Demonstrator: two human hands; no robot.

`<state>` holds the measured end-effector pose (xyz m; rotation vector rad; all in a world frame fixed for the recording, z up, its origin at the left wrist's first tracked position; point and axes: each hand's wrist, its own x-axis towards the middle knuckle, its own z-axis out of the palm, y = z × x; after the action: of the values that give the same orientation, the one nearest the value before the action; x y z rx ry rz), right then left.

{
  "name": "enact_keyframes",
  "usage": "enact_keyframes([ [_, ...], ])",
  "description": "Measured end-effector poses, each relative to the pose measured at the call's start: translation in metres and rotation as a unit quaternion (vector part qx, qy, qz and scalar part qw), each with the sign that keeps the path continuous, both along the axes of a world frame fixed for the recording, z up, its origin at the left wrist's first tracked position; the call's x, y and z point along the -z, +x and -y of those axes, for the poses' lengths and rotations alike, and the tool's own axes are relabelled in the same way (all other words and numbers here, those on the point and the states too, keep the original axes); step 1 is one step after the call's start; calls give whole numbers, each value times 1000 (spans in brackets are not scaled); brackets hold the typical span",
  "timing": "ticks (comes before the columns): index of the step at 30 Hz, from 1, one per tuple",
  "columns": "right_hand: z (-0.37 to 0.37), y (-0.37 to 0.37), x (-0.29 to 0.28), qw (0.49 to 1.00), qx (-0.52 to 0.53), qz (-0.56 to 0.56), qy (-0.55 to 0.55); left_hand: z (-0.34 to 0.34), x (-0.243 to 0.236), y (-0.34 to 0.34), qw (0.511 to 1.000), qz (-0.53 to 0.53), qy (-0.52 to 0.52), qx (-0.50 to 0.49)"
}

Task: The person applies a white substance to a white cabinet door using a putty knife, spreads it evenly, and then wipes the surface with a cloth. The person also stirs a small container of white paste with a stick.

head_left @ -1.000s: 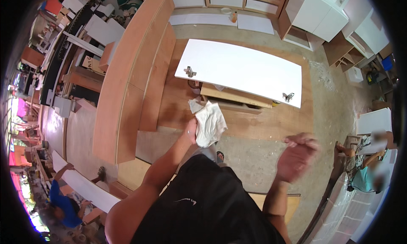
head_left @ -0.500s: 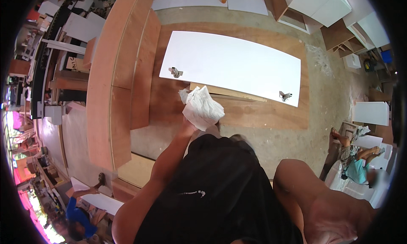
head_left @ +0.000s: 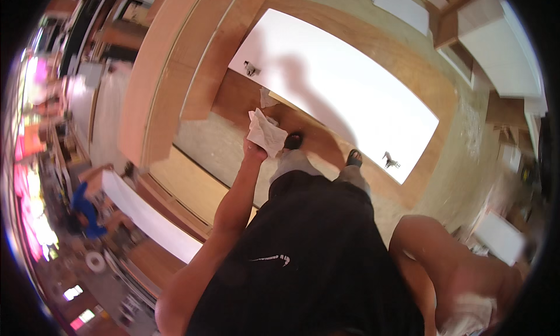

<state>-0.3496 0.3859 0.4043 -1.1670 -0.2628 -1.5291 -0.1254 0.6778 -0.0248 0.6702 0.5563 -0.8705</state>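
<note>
A crumpled white cloth is in my left hand, the fingers closed around its lower edge. Beyond it lies a white panel with a metal hinge near its left end and another hinge near its right end. A wooden strip shows under the panel's near edge, and a small whitish scrap is beside it. My right arm is bent up at the lower right; a blurred pale, cloth-like thing shows there. The fingers of my right hand cannot be made out.
Brown plywood lies beneath the panel. A long wooden box-like piece stands on the left. White cabinet parts are at the upper right. A person in blue is beside a long white board at the lower left.
The view has swung round, so the panel slants more steeply. My left hand with the cloth is farther from the panel's edge. Both my feet now show, and a shadow falls across the panel.
</note>
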Motion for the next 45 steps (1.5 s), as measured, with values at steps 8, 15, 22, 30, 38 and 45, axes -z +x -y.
enact_keyframes([
  [8,139,121,251,806,-55,-584,-78,56,47,-130,982,-29,10,-188],
  [15,132,193,394,489,-109,-722,-477,167,60,-154,950,-52,117,-284],
  [22,106,254,407,305,-68,-794,-521,236,52,-163,769,266,556,-170],
  [30,107,251,404,330,-87,-782,-521,181,51,-5,678,291,650,-183],
  [38,112,251,413,338,-78,-772,-533,189,40,-71,682,323,653,-59],
  [45,110,252,414,337,-73,-756,-556,174,45,-2,667,312,659,-154],
])
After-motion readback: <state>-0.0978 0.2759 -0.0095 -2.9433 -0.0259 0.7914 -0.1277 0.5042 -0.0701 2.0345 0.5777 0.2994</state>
